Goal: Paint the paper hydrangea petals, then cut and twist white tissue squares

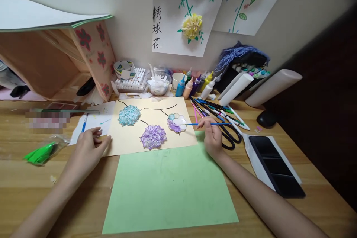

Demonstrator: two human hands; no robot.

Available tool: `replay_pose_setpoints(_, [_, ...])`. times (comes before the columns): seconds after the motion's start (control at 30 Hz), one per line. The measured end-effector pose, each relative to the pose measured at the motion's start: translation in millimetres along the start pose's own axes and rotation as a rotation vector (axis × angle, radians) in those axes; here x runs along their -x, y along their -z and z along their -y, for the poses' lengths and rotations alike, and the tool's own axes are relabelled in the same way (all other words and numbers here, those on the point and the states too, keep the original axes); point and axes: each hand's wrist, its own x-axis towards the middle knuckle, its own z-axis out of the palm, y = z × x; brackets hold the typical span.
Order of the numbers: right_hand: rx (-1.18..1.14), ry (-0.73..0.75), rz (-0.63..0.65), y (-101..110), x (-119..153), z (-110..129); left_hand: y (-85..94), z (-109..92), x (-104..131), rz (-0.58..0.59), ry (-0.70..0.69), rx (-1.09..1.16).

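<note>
Between the fingers of my right hand (212, 136) is a thin blue paintbrush (191, 124), its tip over the purple paint in a flower-shaped white palette (182, 122). That palette rests on a cream sheet (126, 145) with drawn dark branches. Two raised flower heads sit on the sheet, a teal one (129, 115) and a purple one (153, 136). My left hand (90, 143) is at the sheet's left edge, fingers apart and slightly curled, holding nothing. Below the cream sheet lies a light green sheet (173, 189).
Scissors (232, 136) and several pens (223, 111) lie to the right, near a black phone-like case (276, 165) and a mouse (266, 118). Paint bottles (187, 87) and a tissue bowl (158, 83) line the back. A green bundle in plastic (41, 153) lies left.
</note>
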Motion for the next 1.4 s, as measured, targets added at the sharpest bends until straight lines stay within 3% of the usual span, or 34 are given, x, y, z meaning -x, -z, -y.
replay_pose_setpoints(0.1, [0.052,0.059,0.095,0.7,1.4,0.6,3.5,-6.4,0.3,0.056,0.001,-0.072])
replay_pose_setpoints(0.27, [0.143,0.109,0.255,1.4,1.2,2.3,0.0,-5.6,-0.4,0.035,-0.003,-0.042])
replay_pose_setpoints(0.53, [0.133,0.135,0.250,1.2,2.5,4.1,-3.2,-2.8,1.8,0.037,0.018,0.029])
replay_pose_setpoints(0.83, [0.177,0.155,0.054,4.4,4.8,0.9,-1.0,-6.2,0.7,0.075,0.037,0.079])
replay_pose_setpoints(1.03, [0.240,0.142,0.145,2.7,2.4,5.7,2.6,-11.2,0.6,0.095,0.041,0.104])
replay_pose_setpoints(1.17, [0.214,0.069,0.121,2.3,2.3,4.1,2.5,-12.6,0.3,0.100,0.044,0.143])
replay_pose_setpoints(1.4, [-0.035,-0.279,-0.006,-0.2,-1.6,-2.8,4.2,-18.5,1.5,0.113,0.061,0.215])
